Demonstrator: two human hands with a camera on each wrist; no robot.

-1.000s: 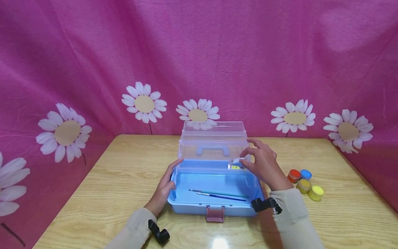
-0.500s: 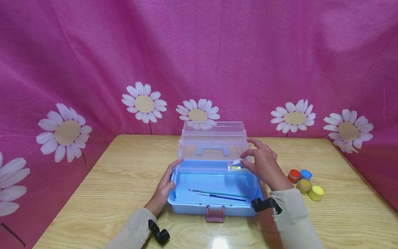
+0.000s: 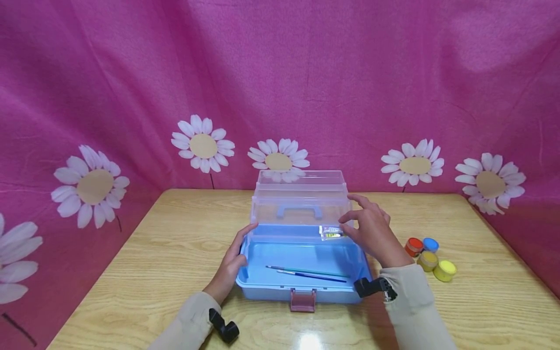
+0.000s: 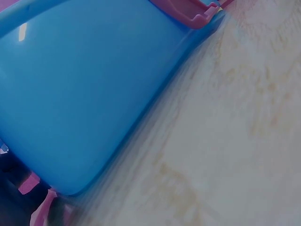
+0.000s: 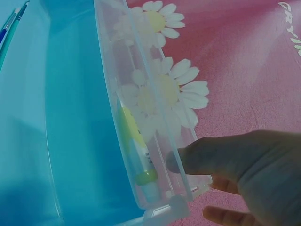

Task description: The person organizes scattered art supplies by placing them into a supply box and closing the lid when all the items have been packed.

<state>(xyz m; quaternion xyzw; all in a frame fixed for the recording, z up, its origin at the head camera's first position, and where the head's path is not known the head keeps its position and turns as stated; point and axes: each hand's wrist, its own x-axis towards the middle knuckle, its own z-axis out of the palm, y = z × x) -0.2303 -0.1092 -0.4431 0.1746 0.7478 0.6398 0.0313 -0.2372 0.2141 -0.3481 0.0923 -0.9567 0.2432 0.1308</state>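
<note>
Tubes (image 3: 329, 229) in translucent tray (image 5: 124, 61), two in head view, one distinct in right-wrist view, grasp of right grip (image 3: 369, 233) unclear.

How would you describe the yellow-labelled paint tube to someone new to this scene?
On the wooden table sits an open blue case with a raised clear tray. At the tray's right end lies the yellow-labelled paint tube; its yellow sets it apart from the whitish tube behind it.

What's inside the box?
The box holds two brushes at the bottom and two tubes at the right end of its clear tray. The right hand covers the tubes' right ends in the head view.
</note>
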